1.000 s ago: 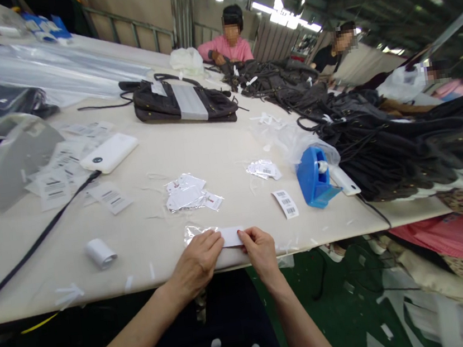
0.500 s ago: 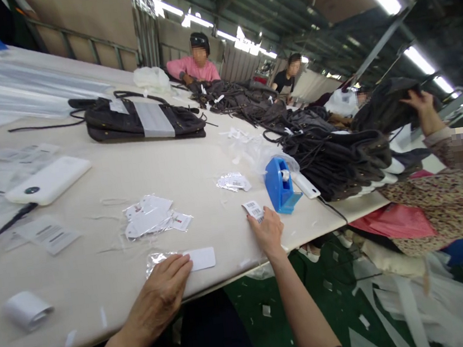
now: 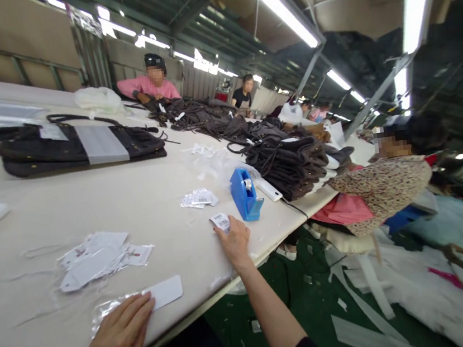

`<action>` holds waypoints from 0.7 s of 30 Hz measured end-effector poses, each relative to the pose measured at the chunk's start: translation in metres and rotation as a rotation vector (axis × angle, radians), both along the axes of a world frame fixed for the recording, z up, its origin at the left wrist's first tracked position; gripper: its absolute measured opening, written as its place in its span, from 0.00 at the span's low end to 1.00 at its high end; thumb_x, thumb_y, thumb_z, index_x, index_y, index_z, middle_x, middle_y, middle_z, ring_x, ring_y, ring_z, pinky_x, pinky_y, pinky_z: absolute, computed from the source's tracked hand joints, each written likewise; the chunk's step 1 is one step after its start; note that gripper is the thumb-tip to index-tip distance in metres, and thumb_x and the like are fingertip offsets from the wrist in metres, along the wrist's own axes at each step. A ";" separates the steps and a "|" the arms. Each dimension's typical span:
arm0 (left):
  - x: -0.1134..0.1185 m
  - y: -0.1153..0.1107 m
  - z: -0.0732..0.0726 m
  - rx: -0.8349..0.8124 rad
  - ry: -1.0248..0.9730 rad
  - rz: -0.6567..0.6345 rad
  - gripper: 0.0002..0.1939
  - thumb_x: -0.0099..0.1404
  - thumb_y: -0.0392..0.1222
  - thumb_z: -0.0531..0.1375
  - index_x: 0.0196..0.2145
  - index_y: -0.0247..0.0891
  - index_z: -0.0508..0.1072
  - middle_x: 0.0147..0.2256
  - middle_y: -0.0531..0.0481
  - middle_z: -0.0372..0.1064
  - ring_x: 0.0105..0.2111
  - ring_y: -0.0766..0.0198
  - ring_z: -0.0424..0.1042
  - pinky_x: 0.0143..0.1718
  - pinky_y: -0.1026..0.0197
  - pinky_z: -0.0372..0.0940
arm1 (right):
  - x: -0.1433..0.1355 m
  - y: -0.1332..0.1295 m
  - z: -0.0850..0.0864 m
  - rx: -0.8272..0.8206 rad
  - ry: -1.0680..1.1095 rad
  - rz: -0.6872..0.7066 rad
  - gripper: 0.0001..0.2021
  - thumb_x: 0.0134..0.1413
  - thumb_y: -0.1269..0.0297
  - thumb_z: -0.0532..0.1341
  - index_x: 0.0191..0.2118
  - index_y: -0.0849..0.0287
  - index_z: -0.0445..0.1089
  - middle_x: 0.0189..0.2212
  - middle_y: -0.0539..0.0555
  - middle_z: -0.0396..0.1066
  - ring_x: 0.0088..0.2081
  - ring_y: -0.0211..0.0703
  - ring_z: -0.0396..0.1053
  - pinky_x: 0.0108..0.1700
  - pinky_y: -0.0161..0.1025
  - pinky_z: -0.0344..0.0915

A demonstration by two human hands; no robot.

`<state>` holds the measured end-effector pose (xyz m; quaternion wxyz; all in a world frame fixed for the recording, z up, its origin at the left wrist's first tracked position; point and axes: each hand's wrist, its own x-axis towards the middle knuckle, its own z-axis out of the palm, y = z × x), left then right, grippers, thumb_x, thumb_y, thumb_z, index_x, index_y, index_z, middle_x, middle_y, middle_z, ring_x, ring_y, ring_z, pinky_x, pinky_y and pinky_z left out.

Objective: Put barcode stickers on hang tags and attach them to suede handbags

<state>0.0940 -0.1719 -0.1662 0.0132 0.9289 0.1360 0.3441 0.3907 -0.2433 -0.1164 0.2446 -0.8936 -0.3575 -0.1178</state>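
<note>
White, blank, round-cornered card (image 3: pixel 168 292) lies flat by the front edge of the cream-topped table (image 3: pixel 91 196). Left hand (image 3: pixel 118 334) covers its left end, fingers straight and together, pressing rather than gripping; crinkled clear plastic film (image 3: pixel 100 313) shows beside the fingers. Right hand (image 3: pixel 235 240) is half-curled, farther right along that edge, thumb and forefinger at a white paper label strip with black barcodes (image 3: pixel 220 220); can't tell whether they're pinched tight. Judgement: even left-hand pressure should stop the card skating; right fingertips do best on the strip's margin, lifting low and slow so the barcodes don't crease. Blue plastic tape dispenser (image 3: pixel 242 194) is just right of the strip: mind the knuckles. Small heap of white barcoded tags (image 3: pixel 199 198) sits beyond.
</note>
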 end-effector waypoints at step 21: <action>0.014 -0.016 0.026 -0.070 -0.023 0.118 0.20 0.60 0.26 0.45 0.39 0.40 0.72 0.38 0.46 0.71 0.42 0.61 0.67 0.43 0.58 0.67 | 0.003 -0.003 -0.013 -0.052 -0.081 0.006 0.21 0.51 0.52 0.57 0.47 0.62 0.65 0.42 0.62 0.69 0.45 0.52 0.64 0.43 0.42 0.54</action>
